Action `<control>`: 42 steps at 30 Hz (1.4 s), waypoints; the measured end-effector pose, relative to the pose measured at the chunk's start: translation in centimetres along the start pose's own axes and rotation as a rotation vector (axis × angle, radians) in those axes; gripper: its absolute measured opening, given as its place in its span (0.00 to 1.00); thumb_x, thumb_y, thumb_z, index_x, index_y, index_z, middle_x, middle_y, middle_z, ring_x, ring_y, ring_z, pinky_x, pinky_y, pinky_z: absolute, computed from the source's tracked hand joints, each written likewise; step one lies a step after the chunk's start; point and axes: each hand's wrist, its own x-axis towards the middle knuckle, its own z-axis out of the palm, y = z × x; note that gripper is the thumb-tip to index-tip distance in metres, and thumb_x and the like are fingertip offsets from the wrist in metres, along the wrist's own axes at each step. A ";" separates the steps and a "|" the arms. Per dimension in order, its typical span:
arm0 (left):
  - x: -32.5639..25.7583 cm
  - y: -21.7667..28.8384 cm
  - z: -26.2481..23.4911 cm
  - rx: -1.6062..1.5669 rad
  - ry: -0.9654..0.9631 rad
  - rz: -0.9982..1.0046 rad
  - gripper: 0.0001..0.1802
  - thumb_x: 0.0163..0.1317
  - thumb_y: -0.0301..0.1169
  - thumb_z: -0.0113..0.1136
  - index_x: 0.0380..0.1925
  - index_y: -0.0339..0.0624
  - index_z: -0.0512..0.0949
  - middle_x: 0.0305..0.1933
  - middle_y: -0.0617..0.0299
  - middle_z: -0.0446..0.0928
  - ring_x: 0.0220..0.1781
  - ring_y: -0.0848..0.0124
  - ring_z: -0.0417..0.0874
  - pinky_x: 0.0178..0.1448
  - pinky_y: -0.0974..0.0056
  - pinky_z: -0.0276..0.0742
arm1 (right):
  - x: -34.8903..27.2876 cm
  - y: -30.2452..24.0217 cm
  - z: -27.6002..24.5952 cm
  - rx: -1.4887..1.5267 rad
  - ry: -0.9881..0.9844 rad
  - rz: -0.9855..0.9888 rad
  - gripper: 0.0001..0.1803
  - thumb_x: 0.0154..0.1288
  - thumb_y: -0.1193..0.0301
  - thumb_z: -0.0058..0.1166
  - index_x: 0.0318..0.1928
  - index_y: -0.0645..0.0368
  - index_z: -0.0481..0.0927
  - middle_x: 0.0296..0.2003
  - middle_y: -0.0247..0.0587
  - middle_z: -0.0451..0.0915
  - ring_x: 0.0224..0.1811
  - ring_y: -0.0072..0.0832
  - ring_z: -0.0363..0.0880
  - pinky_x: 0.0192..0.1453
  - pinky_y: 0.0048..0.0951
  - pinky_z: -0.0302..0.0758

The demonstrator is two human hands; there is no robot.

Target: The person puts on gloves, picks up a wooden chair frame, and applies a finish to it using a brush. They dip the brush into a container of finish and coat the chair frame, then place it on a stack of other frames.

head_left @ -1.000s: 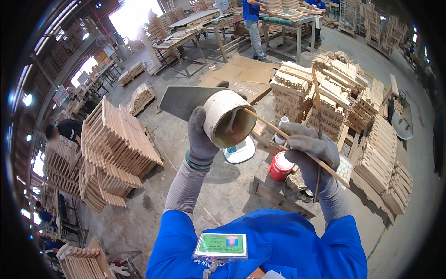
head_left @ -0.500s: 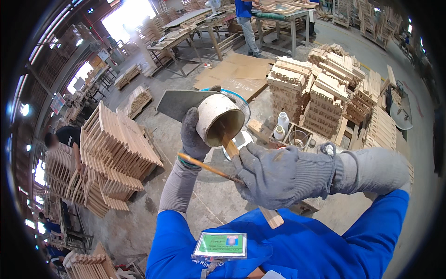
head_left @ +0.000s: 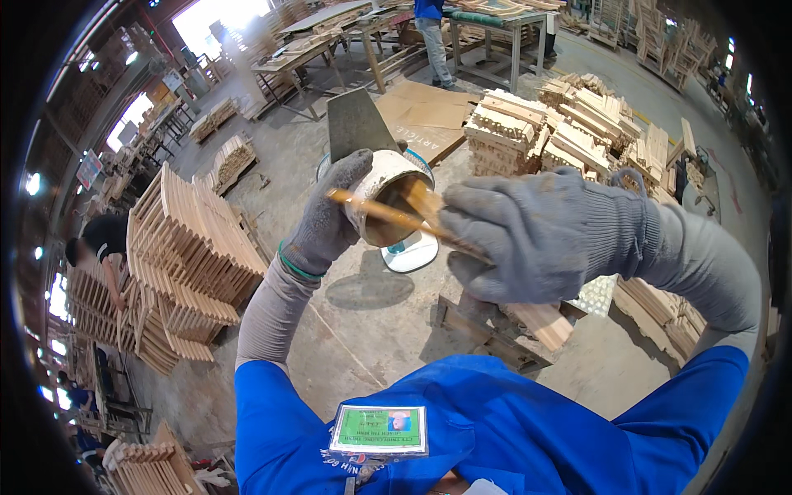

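Observation:
My left hand (head_left: 330, 206), in a grey glove, is closed round a whitish cylindrical cup (head_left: 373, 177) tilted with its mouth toward me. A flat grey plate (head_left: 355, 124) rises behind the cup, next to my left fingers. My gloved right hand (head_left: 536, 235) is closed on a flat wooden strip (head_left: 540, 324), whose far end is inside the cup; its near end sticks out below the hand. A thin orange-brown stick (head_left: 379, 210) also comes from the right fingers and crosses in front of the cup's mouth. The right fingertips are partly blurred.
Stacked wooden pieces (head_left: 511, 124) stand at the far right. Curved wooden parts (head_left: 194, 256) are piled on the left, where a person (head_left: 107, 247) bends. Behind the cup is a white, blue-edged object (head_left: 410, 254). Cardboard (head_left: 421, 124) lies on the floor before worktables (head_left: 495, 25).
The grey plate has swung from pointing left to upright. My right hand has moved right and up, and the thin stick now crosses the cup's mouth. Its bottles are now hidden behind my hand.

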 end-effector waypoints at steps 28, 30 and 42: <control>2.0 -4.3 5.2 -0.870 0.580 0.055 0.27 0.63 0.51 0.42 0.54 0.44 0.66 0.53 0.58 0.69 0.56 0.64 0.70 0.59 0.56 0.69 | -4.9 -1.3 12.1 0.130 0.455 0.122 0.24 0.46 0.73 0.61 0.48 0.45 0.74 0.49 0.53 0.71 0.47 0.46 0.76 0.43 0.36 0.78; 2.2 -5.1 5.1 -0.885 0.544 0.061 0.26 0.62 0.51 0.46 0.54 0.46 0.66 0.52 0.60 0.70 0.56 0.66 0.71 0.58 0.57 0.71 | -5.2 -1.0 11.7 0.181 0.383 0.126 0.23 0.47 0.73 0.61 0.47 0.47 0.74 0.49 0.54 0.71 0.47 0.46 0.76 0.41 0.36 0.78; 0.8 -7.6 5.1 -0.946 0.721 -0.041 0.25 0.64 0.49 0.42 0.53 0.43 0.65 0.54 0.54 0.67 0.56 0.58 0.69 0.59 0.47 0.66 | -8.0 4.1 16.3 1.441 1.044 1.075 0.14 0.69 0.64 0.41 0.50 0.58 0.66 0.42 0.39 0.72 0.43 0.30 0.76 0.48 0.34 0.75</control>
